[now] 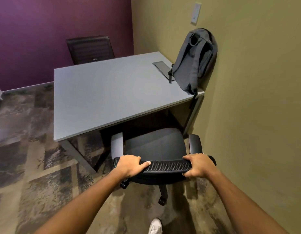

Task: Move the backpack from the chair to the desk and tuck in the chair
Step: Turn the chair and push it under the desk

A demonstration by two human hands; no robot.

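A grey backpack (195, 61) stands upright on the far right corner of the grey desk (102, 98), leaning against the olive wall. A black office chair (154, 144) with armrests sits at the desk's near edge, its seat partly under the desktop. My left hand (131, 165) grips the left end of the chair's mesh backrest top. Gripping the right end of that backrest is my right hand (198, 165). The chair seat holds nothing.
A second black chair (90, 48) stands behind the desk against the purple wall. A cable hatch (163, 68) is set in the desktop beside the backpack. The olive wall runs close along the right. Patterned carpet lies to the left. My white shoe (155, 226) shows below.
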